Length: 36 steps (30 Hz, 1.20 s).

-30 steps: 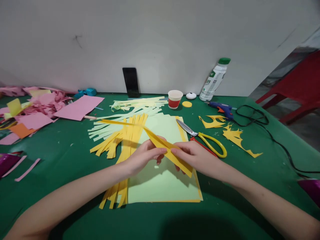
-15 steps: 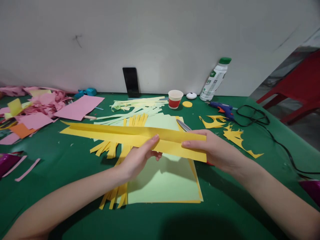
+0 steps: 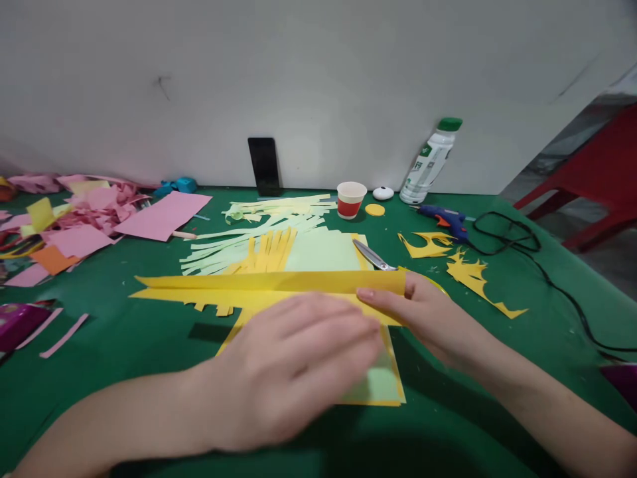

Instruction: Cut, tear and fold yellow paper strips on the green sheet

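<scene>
A long folded strip of yellow paper (image 3: 269, 281) stretches across the view above the table, its left end spread in a V at the crease. Its right end is pinched between the thumb and fingers of my right hand (image 3: 423, 302). My left hand (image 3: 303, 365), slightly blurred, passes in front of the strip's lower edge with fingers stretched out and its back toward me; the thumb is hidden, and I cannot tell whether it touches the paper. Below lie light green sheets (image 3: 323, 251) and fringed yellow paper (image 3: 271, 249). Scissors (image 3: 371, 254) rest beyond, their handles partly behind my right hand.
A red-and-white paper cup (image 3: 351, 201), a bottle (image 3: 430, 162) and a phone (image 3: 265, 166) stand toward the wall. A blue glue gun (image 3: 442, 219) with a black cord and yellow scraps (image 3: 468, 272) lie right. Pink paper (image 3: 162, 216) is heaped left.
My left hand has let go of the strip's middle and swung nearer and rightward, fingers extended. The strip has dropped slightly, while my right hand keeps its end.
</scene>
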Tool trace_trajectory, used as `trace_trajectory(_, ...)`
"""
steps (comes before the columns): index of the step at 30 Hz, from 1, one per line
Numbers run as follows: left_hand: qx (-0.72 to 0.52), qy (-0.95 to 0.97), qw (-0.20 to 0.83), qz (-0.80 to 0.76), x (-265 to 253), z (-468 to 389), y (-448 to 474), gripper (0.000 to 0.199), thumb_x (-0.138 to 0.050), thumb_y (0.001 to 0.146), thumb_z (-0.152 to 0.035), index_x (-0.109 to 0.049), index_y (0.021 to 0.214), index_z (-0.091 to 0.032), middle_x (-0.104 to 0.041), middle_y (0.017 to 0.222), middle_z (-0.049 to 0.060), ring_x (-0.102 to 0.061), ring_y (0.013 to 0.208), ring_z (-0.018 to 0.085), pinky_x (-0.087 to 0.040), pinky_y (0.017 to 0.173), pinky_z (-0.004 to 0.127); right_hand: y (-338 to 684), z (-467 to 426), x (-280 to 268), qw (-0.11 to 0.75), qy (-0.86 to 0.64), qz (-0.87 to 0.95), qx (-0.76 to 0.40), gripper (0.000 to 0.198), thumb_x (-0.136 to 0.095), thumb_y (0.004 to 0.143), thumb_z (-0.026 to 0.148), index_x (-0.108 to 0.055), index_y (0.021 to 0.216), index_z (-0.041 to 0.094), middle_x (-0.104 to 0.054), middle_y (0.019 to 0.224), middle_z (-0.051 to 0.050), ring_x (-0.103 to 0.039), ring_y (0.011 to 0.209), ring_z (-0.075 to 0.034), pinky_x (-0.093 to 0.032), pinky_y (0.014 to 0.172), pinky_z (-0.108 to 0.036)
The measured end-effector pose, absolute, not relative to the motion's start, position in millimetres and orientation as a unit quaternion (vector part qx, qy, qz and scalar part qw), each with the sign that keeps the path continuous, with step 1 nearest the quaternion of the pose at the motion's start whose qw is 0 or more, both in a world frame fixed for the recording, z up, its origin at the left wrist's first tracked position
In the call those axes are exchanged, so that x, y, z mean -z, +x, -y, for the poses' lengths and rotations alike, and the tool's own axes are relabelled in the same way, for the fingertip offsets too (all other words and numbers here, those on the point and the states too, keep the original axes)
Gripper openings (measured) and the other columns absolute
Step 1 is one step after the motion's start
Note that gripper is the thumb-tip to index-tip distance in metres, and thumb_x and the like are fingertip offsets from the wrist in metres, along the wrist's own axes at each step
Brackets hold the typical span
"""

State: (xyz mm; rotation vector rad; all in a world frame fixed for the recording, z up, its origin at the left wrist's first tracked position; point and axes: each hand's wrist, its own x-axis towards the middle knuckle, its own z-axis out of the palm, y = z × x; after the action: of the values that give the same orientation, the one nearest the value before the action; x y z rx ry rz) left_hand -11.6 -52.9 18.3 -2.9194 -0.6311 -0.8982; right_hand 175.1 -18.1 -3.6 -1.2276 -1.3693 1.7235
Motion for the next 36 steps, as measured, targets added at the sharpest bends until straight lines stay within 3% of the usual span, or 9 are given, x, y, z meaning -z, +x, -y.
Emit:
trace_trajectory(4, 0.304, -0.912, 0.081, 0.265, -12, 34, -9, 0.024, -0.046, 0.086, -0.022, -0.055, 0.108, -0.016, -0.063, 0.110, 0.008, -0.055, 0.106, 0.018, -0.040, 0.094, 0.036, 176, 25, -1, 0.286, -0.451, 0.565, -0.629, 0.023, -0.063, 0.067, 0.041, -0.063, 0.067, 0.018, -0.062, 0.066, -0.001, -0.053, 0.058, -0.012, -0.042, 0.051, -0.023)
trace_trajectory(8, 0.298, -0.910, 0.099, 0.272, -6, 24, -6, 0.029, -0.046, 0.086, -0.032, -0.055, 0.109, -0.016, -0.064, 0.108, 0.009, -0.060, 0.097, 0.019, -0.044, 0.086, 0.036, 180, 29, -6, 0.288, -0.409, 0.630, -0.594, 0.022, -0.058, 0.074, 0.039, -0.064, 0.067, 0.020, -0.063, 0.067, -0.001, -0.057, 0.066, -0.014, -0.046, 0.062, -0.025)
trace_trajectory(12, 0.312, -0.908, 0.104, 0.261, -8, 25, -9, 0.028, -0.049, 0.085, -0.031, -0.058, 0.103, -0.011, -0.068, 0.094, 0.009, -0.063, 0.078, 0.018, -0.047, 0.070, 0.030, 181, 32, -13, 0.297, -0.379, 0.671, -0.564, 0.014, -0.056, 0.076, 0.035, -0.067, 0.078, 0.026, -0.065, 0.077, 0.001, -0.059, 0.074, -0.015, -0.046, 0.065, -0.025)
trace_trajectory(18, 0.302, -0.901, 0.096, 0.297, -15, 29, -15, 0.022, -0.049, 0.085, -0.033, -0.061, 0.095, -0.018, -0.070, 0.077, 0.004, -0.061, 0.063, 0.015, -0.041, 0.054, 0.025, 181, 35, -13, 0.431, -0.397, 0.753, -0.300, 0.008, -0.063, 0.072, 0.027, -0.055, 0.069, 0.024, -0.055, 0.069, -0.001, -0.052, 0.070, -0.016, -0.043, 0.062, -0.029)
trace_trajectory(22, 0.303, -0.901, 0.107, 0.292, -18, 33, -15, 0.019, -0.048, 0.085, -0.031, -0.061, 0.088, -0.017, -0.069, 0.073, 0.002, -0.060, 0.058, 0.014, -0.040, 0.052, 0.024, 182, 36, -9, 0.511, -0.348, 0.777, -0.115, 0.023, -0.066, 0.070, 0.017, -0.052, 0.087, 0.025, -0.052, 0.082, -0.003, -0.050, 0.084, -0.017, -0.042, 0.074, -0.033)
trace_trajectory(26, 0.303, -0.907, 0.097, 0.277, -18, 34, -12, 0.020, -0.043, 0.088, -0.024, -0.060, 0.090, -0.013, -0.070, 0.079, 0.005, -0.062, 0.067, 0.016, -0.047, 0.059, 0.026, 179, 39, -12, 0.460, -0.285, 0.840, -0.049, 0.022, -0.060, 0.073, 0.008, -0.056, 0.089, 0.023, -0.058, 0.082, -0.003, -0.054, 0.076, -0.014, -0.045, 0.069, -0.030)
trace_trajectory(31, 0.348, -0.903, 0.111, 0.226, -14, 35, -11, 0.015, -0.049, 0.085, -0.015, -0.058, 0.095, -0.010, -0.069, 0.093, 0.006, -0.062, 0.088, 0.016, -0.047, 0.085, 0.032, 176, 45, -18, 0.472, -0.264, 0.841, -0.002, 0.016, -0.062, 0.070, 0.004, -0.061, 0.078, 0.018, -0.064, 0.069, -0.002, -0.056, 0.070, -0.014, -0.049, 0.064, -0.029)
trace_trajectory(36, 0.352, -0.901, 0.114, 0.225, -23, 35, -9, 0.012, -0.050, 0.082, -0.007, -0.059, 0.089, -0.011, -0.070, 0.087, 0.005, -0.063, 0.086, 0.013, -0.044, 0.092, 0.032, 184, 47, -28, 0.463, -0.287, 0.838, 0.026, 0.019, -0.062, 0.069, 0.002, -0.063, 0.080, 0.018, -0.064, 0.071, -0.002, -0.057, 0.071, -0.013, -0.049, 0.066, -0.028)
